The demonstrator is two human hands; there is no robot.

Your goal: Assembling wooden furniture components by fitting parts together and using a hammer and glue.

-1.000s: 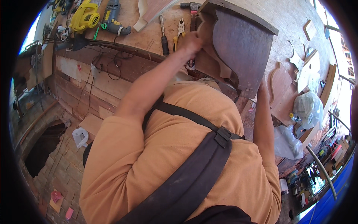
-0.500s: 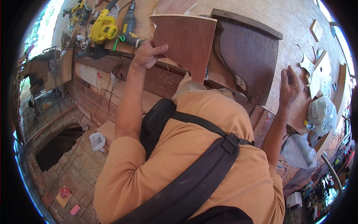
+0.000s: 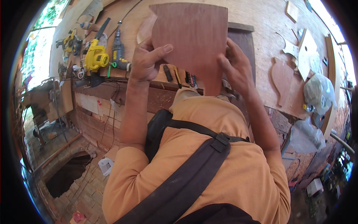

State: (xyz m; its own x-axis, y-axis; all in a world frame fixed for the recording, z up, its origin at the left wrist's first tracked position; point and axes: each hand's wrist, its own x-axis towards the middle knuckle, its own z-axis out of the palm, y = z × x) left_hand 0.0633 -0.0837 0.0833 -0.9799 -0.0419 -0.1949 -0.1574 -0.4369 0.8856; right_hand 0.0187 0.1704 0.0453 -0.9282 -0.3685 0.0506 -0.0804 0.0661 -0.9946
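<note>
Between my two hands a reddish-brown plywood panel (image 3: pixel 190 35) is raised above the bench, its broad face toward me. It has a flat far edge, curved sides and a narrow tail pointing down at my chest. My left hand (image 3: pixel 148 61) pinches its left edge, thumb on the face. On the opposite edge, my right hand (image 3: pixel 235 65) grips it with the thumb near the border. The fingers behind the panel are partly hidden. A dark wooden piece (image 3: pixel 244 41) lies on the bench, largely covered by the panel and my right hand.
A yellow blower (image 3: pixel 97 56) and a grey-and-yellow drill (image 3: pixel 118 52) lie at the bench's left. A curved plywood cutout (image 3: pixel 282 80), plastic bags (image 3: pixel 320 91) and offcuts lie at the right. Hand tools (image 3: pixel 177 76) sit below the panel. The floor at left has a dark hole (image 3: pixel 69 175).
My right hand has come in from the right and taken hold of the panel's right edge. The panel has turned to face me more. A curved plywood cutout now shows at the right.
</note>
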